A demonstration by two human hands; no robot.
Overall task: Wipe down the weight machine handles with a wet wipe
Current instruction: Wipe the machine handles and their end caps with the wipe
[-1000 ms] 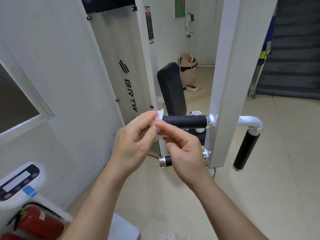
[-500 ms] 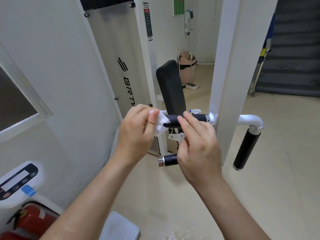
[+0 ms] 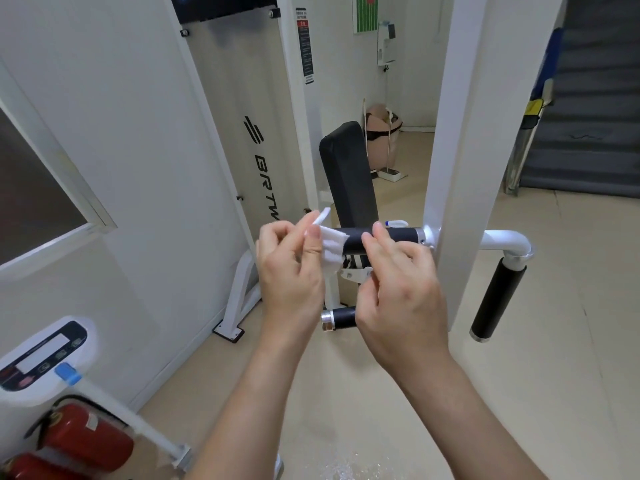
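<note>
A white wet wipe [image 3: 330, 245] lies over the free end of a black horizontal handle [image 3: 398, 235] on the white weight machine. My left hand [image 3: 289, 268] pinches the wipe between thumb and fingers at that end. My right hand [image 3: 398, 292] is just right of it, fingers curled, fingertips resting on the handle's grip. A second short black handle [image 3: 341, 318] with a chrome cap shows below, between my hands. A third black handle [image 3: 497, 299] hangs down from a white elbow tube at the right.
The machine's white upright post [image 3: 460, 150] stands right of my hands, its black back pad [image 3: 348, 174] behind them. A white shroud panel [image 3: 242, 116] stands to the left. Red fire extinguishers [image 3: 83, 441] and a white device [image 3: 45, 358] sit at bottom left. Beige floor spreads to the right.
My hands have gone from joined at the handle's end to apart: the left now drapes the wipe over the end, and the right has slid rightwards onto the grip.
</note>
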